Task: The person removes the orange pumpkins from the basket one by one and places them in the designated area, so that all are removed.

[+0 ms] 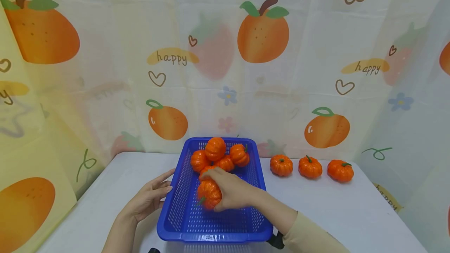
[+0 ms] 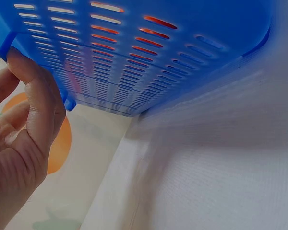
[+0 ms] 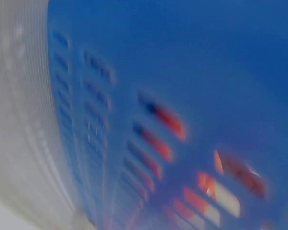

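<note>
A blue plastic basket (image 1: 261, 202) with slotted walls holds several small orange pumpkins, among them one pumpkin (image 1: 215, 148) on top of the others at the far end. Inside the basket my right hand (image 1: 233, 190) grips a pumpkin (image 1: 209, 194) whose green stem points toward the near left. My left hand (image 1: 149, 198) is at the basket's left side, its fingertips touching the rim. From the left wrist view, fingers (image 2: 38, 100) reach up to the blue rim. The right wrist view is blurred and shows the basket wall (image 3: 134, 28), with orange behind its slots; the right hand is not visible there.
To the right of the basket, three pumpkins stand in a row on the white table (image 1: 309, 214): a left one (image 1: 281, 165), a middle one (image 1: 310, 167) and a right one (image 1: 340, 171). A fruit-patterned curtain (image 1: 225, 89) hangs behind the table.
</note>
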A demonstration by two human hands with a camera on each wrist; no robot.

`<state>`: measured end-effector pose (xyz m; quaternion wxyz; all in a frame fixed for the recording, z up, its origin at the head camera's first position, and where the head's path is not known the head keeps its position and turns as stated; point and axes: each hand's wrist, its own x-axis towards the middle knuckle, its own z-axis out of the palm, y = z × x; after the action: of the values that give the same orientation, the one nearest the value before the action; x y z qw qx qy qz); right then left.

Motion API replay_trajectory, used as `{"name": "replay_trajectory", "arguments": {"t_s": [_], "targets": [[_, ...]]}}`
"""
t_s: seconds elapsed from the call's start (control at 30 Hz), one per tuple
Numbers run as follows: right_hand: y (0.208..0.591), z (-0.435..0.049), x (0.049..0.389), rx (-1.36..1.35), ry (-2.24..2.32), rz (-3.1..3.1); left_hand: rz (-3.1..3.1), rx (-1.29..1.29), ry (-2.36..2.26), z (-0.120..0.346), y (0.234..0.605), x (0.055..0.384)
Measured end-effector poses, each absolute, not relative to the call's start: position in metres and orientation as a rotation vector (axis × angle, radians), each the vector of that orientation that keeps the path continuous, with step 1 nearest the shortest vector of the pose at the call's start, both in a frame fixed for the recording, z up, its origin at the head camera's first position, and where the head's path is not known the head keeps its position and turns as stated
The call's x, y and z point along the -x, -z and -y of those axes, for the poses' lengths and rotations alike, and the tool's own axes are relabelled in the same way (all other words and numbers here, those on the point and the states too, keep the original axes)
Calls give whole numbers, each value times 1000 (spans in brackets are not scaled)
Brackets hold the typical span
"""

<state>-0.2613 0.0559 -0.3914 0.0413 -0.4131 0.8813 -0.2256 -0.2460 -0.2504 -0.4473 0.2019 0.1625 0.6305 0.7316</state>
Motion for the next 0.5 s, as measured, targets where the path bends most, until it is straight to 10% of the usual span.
{"name": "replay_trajectory", "arguments": {"t_s": [0.5], "targets": [[366, -135, 294, 911, 1469, -2423, -1794, -412, -2034, 250, 448, 246]]}}
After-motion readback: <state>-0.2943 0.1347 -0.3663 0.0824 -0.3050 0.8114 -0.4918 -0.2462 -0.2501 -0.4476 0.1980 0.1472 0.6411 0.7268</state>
